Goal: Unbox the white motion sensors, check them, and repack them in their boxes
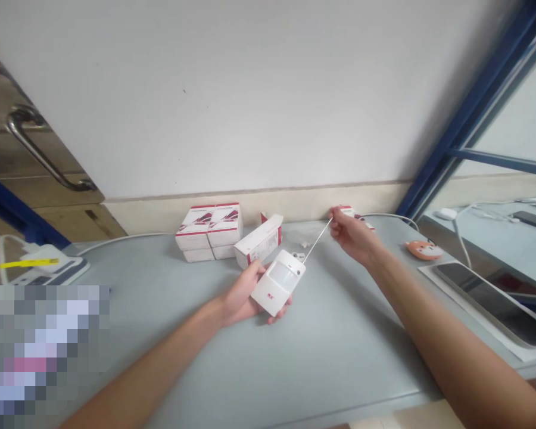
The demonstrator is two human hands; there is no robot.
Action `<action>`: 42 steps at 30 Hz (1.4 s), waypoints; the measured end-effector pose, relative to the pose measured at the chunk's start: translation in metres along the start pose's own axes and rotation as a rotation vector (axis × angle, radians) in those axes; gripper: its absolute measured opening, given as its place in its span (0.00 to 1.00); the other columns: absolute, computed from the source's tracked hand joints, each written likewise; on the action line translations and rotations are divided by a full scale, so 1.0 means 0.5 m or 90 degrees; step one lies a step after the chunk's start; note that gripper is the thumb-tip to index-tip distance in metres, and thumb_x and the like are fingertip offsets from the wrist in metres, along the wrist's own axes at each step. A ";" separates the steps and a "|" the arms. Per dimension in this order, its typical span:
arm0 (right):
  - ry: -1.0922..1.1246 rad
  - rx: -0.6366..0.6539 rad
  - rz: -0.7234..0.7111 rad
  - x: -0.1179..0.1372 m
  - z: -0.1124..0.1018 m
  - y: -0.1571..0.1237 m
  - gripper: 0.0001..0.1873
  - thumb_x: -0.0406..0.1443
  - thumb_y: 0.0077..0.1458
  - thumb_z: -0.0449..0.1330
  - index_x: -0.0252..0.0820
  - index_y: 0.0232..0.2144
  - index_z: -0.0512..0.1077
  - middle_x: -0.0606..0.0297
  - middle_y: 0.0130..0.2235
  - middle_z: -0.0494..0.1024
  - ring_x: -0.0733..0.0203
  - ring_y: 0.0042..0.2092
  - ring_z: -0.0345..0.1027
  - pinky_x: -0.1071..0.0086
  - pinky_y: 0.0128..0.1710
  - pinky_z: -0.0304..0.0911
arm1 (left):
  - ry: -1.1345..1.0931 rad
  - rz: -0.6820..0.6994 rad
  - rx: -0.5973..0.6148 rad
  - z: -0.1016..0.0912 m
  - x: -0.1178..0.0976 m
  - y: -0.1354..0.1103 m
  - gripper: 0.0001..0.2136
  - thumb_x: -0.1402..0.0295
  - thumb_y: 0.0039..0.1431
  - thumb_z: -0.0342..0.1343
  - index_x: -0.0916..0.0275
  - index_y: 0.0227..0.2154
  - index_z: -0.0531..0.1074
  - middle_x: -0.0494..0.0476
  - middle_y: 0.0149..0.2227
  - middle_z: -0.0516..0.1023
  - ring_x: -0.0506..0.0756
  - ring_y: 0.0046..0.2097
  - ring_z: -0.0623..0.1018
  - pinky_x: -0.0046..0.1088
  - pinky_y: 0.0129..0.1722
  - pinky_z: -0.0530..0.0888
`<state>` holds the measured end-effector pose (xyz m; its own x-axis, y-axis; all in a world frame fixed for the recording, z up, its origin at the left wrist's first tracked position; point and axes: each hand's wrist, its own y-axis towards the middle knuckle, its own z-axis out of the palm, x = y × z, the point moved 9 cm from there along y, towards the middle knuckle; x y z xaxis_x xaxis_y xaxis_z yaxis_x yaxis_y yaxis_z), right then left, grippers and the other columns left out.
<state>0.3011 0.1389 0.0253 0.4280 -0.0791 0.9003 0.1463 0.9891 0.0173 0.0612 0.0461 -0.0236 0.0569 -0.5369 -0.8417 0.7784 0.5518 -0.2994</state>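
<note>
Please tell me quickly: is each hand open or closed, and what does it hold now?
Left hand: closed, holding a white plastic rectangular motion sensor.
Right hand: pinched closed on the end of its thin white antenna.

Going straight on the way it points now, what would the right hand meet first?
Probably the beige skirting along the wall, ahead of the right hand; depth is unclear from here.

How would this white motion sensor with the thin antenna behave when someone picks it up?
The white motion sensor is probably light for its size: the left hand cradles it loosely. Its flat plastic case seems unlikely to roll. The thin antenna looks fragile and may bend if pushed.
</note>
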 end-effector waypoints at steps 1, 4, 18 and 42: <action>0.002 -0.001 -0.003 0.005 0.000 0.000 0.17 0.45 0.48 0.79 0.46 0.33 0.78 0.69 0.34 0.74 0.71 0.28 0.59 0.79 0.22 0.60 | 0.003 -0.001 -0.002 0.001 -0.002 0.000 0.21 0.52 0.63 0.46 0.66 0.43 0.69 0.65 0.33 0.78 0.59 0.28 0.77 0.32 0.25 0.69; 0.002 -0.001 -0.011 0.017 -0.001 0.001 0.16 0.43 0.49 0.78 0.46 0.34 0.77 0.71 0.34 0.74 0.71 0.27 0.56 0.78 0.21 0.56 | 0.005 -0.005 -0.009 -0.001 -0.008 0.001 0.22 0.50 0.63 0.45 0.66 0.41 0.69 0.63 0.31 0.77 0.57 0.27 0.75 0.31 0.24 0.67; -0.078 -0.009 -0.020 0.016 -0.018 0.005 0.20 0.44 0.48 0.76 0.48 0.41 0.75 0.69 0.39 0.78 0.68 0.30 0.62 0.75 0.29 0.64 | -0.057 0.016 0.039 -0.001 -0.014 -0.003 0.22 0.55 0.64 0.45 0.70 0.46 0.73 0.69 0.36 0.80 0.60 0.29 0.78 0.33 0.24 0.71; -0.426 0.111 -0.190 0.004 0.116 -0.076 0.22 0.55 0.61 0.66 0.46 0.28 0.69 0.66 0.29 0.76 0.62 0.29 0.62 0.65 0.34 0.59 | -0.086 0.078 -0.029 0.004 -0.022 -0.010 0.25 0.48 0.70 0.45 0.67 0.47 0.73 0.64 0.33 0.77 0.57 0.26 0.76 0.30 0.22 0.66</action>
<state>0.2448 0.1084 0.0517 -0.2492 -0.3095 0.9177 0.0042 0.9472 0.3206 0.0578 0.0478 -0.0120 0.2352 -0.5437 -0.8057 0.7313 0.6450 -0.2218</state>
